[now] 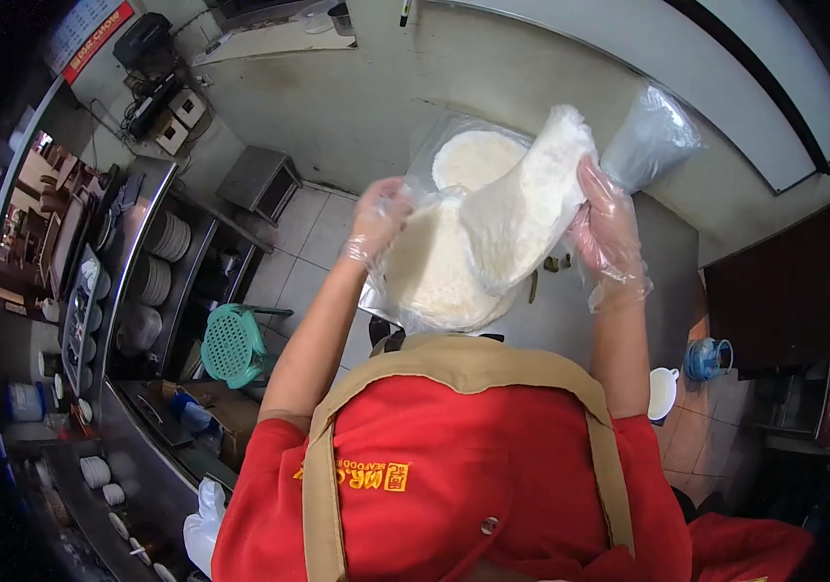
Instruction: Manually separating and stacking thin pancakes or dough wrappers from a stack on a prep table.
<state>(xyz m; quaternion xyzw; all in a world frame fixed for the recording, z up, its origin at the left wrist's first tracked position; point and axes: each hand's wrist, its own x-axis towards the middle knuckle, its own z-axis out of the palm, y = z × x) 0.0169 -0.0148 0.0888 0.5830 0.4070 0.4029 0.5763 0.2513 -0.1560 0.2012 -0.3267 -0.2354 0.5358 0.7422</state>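
Both hands wear clear plastic gloves. My right hand grips the edge of a thin round white sheet, which looks like a wrapper or flatbread and hangs folded over the table. Below it lies a stack of similar round sheets. My left hand is at the stack's upper left, its fingers bent around what looks like clear plastic film; the fingertips are hard to make out. Behind the stack, another round white sheet lies on clear plastic.
Small dark scraps lie on the metal table. A filled clear plastic bag stands against the wall. Left are a green stool and shelves with plates. Part of another person in a red garment shows at lower right.
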